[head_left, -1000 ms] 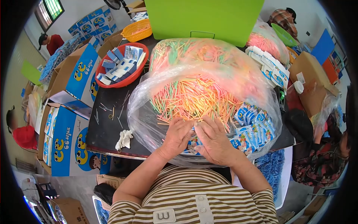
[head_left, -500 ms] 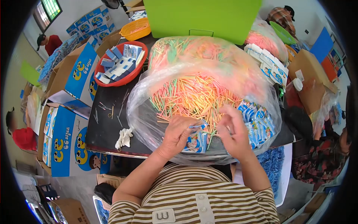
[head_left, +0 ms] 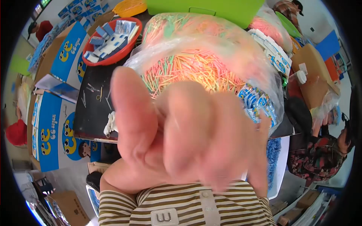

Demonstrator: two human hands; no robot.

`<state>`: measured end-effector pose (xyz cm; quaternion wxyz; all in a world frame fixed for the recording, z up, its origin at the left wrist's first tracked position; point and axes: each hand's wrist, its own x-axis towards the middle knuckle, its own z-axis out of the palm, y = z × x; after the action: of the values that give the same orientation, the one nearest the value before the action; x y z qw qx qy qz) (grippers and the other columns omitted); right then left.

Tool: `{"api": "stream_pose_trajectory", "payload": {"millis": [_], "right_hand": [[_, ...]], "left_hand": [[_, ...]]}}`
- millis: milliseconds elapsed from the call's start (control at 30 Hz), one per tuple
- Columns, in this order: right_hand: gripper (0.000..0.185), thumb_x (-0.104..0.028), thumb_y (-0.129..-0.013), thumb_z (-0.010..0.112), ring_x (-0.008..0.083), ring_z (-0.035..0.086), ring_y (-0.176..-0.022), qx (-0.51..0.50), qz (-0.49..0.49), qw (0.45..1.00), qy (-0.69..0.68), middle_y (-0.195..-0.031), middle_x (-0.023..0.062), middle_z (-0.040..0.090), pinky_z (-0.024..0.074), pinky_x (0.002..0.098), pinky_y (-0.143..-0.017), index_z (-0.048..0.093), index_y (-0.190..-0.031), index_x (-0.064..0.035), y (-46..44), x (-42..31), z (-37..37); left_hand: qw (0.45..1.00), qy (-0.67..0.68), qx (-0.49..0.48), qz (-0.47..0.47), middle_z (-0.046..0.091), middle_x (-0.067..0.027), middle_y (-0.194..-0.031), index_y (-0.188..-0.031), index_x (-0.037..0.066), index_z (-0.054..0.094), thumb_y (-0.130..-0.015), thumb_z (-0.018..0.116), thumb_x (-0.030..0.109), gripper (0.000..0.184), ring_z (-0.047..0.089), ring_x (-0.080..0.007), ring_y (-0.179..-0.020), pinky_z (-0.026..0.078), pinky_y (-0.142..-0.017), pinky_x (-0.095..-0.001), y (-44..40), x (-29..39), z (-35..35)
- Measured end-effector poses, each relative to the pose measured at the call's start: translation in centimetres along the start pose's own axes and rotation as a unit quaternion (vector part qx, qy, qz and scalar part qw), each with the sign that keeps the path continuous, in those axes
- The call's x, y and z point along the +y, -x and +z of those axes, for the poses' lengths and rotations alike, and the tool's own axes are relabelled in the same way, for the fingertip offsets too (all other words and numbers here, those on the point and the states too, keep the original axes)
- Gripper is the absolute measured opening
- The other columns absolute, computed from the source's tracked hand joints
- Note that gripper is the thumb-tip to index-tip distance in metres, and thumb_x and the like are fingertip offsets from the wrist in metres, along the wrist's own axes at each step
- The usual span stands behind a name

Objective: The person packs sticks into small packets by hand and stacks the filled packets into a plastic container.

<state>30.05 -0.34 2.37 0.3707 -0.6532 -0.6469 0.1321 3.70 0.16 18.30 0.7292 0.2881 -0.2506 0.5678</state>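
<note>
Here, the left hand (head_left: 181,132) looms blurred before the camera, its fingers loosely bent; whether it grips anything cannot be told. Behind it, the right hand (head_left: 262,139) is largely hidden, so its grip cannot be told either. Beyond both, thin pink, green and orange sticks (head_left: 192,67) lie heaped in a clear plastic bag (head_left: 245,67) on the black table (head_left: 90,120), blue printed packets (head_left: 256,101) at the heap's right.

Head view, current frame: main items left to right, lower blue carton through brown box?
Lower blue carton → red basin → pile of pastel sticks → blue printed packets → brown cardboard box.
</note>
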Motion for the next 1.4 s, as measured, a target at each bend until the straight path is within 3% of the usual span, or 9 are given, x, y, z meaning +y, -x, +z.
{"api": "stream_pose_trajectory", "payload": {"millis": [67, 133, 267, 467, 633, 700, 1200, 1333, 1400], "right_hand": [[0.051, 0.008, -0.076, 0.049, 0.0191, 0.052, -0.083, 0.029, 0.001, 0.998, 0.054, -0.119, 0.0155, 0.047, 0.0451, 0.0295, -0.070, 0.043, -0.126, 0.0042, -0.3, -0.6, -0.5], [0.050, 0.008, -0.077, 0.050, 0.0151, 0.050, -0.080, 0.083, -0.043, 0.995, -0.025, -0.124, 0.0121, 0.043, 0.0434, 0.0262, -0.070, 0.045, -0.127, 0.0005, -0.4, -1.9, -1.5], [0.048, 0.007, -0.080, 0.051, 0.0114, 0.049, -0.079, 0.051, -0.074, 0.995, -0.052, -0.126, 0.0126, 0.042, 0.0429, 0.0228, -0.068, 0.047, -0.126, -0.0023, -0.3, -1.8, -1.2], [0.045, 0.005, -0.080, 0.052, 0.0137, 0.050, -0.081, 0.032, -0.097, 0.994, -0.046, -0.126, 0.0150, 0.041, 0.0443, 0.0245, -0.069, 0.048, -0.124, -0.0017, -0.1, -1.8, -0.1], [0.043, 0.006, -0.080, 0.052, 0.0153, 0.051, -0.083, -0.002, -0.024, 0.993, -0.115, -0.125, 0.0156, 0.042, 0.0446, 0.0252, -0.069, 0.049, -0.122, -0.0007, -0.3, -1.4, 0.1], [0.041, 0.005, -0.080, 0.051, 0.0138, 0.050, -0.077, 0.014, -0.118, 0.991, -0.059, -0.123, 0.0153, 0.044, 0.0440, 0.0249, -0.069, 0.050, -0.121, 0.0002, -0.2, -1.5, 0.5], [0.035, 0.004, -0.083, 0.050, 0.0167, 0.050, -0.085, 0.005, -0.126, 0.992, -0.007, -0.123, 0.0152, 0.047, 0.0421, 0.0283, -0.078, 0.053, -0.118, 0.0003, -0.3, -2.5, 0.4], [0.033, 0.004, -0.083, 0.050, 0.0167, 0.052, -0.086, 0.029, -0.124, 0.991, -0.050, -0.125, 0.0145, 0.046, 0.0433, 0.0290, -0.076, 0.054, -0.116, 0.0002, -0.5, -2.0, 0.9], [0.033, 0.001, -0.089, 0.045, 0.0154, 0.053, -0.089, 0.003, -0.115, 0.993, -0.034, -0.126, 0.0139, 0.045, 0.0446, 0.0275, -0.078, 0.049, -0.122, 0.0006, -0.3, -2.1, 0.8]], "left_hand": [[1.000, 0.018, -0.024, 0.010, 0.049, -0.0070, -0.076, -0.079, 0.010, 0.050, -0.096, 0.022, 0.050, 0.052, 0.051, -0.0213, -0.067, 0.048, -0.073, -0.0435, 0.0, -0.4, 1.1], [0.999, 0.025, -0.039, 0.017, 0.049, -0.0070, -0.076, -0.078, 0.010, 0.050, -0.096, 0.022, 0.050, 0.052, 0.051, -0.0213, -0.066, 0.048, -0.072, -0.0433, 0.0, -0.6, 1.6], [0.998, -0.002, -0.053, 0.034, 0.049, -0.0069, -0.075, -0.078, 0.010, 0.051, -0.096, 0.023, 0.050, 0.052, 0.050, -0.0214, -0.065, 0.047, -0.071, -0.0431, 0.0, 1.0, 2.2], [0.996, -0.031, -0.065, 0.046, 0.049, -0.0069, -0.073, -0.078, 0.010, 0.051, -0.096, 0.025, 0.050, 0.052, 0.049, -0.0215, -0.063, 0.046, -0.070, -0.0428, 0.4, 2.0, 2.9], [0.996, -0.028, -0.076, 0.043, 0.049, -0.0068, -0.072, -0.077, 0.010, 0.051, -0.095, 0.026, 0.051, 0.052, 0.048, -0.0216, -0.062, 0.046, -0.069, -0.0425, 0.6, 2.3, 3.1], [0.995, -0.024, -0.081, 0.043, 0.049, -0.0068, -0.071, -0.077, 0.009, 0.051, -0.095, 0.026, 0.051, 0.052, 0.048, -0.0216, -0.061, 0.045, -0.068, -0.0423, 0.6, 2.2, 3.1], [0.990, -0.010, -0.136, 0.034, 0.049, -0.0067, -0.067, -0.076, 0.009, 0.052, -0.095, 0.030, 0.051, 0.051, 0.046, -0.0219, -0.056, 0.043, -0.064, -0.0415, 1.2, 2.1, 3.8], [0.990, -0.013, -0.139, 0.032, 0.049, -0.0066, -0.066, -0.075, 0.009, 0.052, -0.094, 0.031, 0.052, 0.051, 0.045, -0.0220, -0.055, 0.043, -0.063, -0.0412, 1.3, 2.0, 3.8], [0.990, -0.018, -0.138, 0.028, 0.049, -0.0066, -0.066, -0.075, 0.009, 0.052, -0.094, 0.031, 0.052, 0.051, 0.045, -0.0220, -0.054, 0.043, -0.063, -0.0411, 1.4, 1.9, 3.8]]}}
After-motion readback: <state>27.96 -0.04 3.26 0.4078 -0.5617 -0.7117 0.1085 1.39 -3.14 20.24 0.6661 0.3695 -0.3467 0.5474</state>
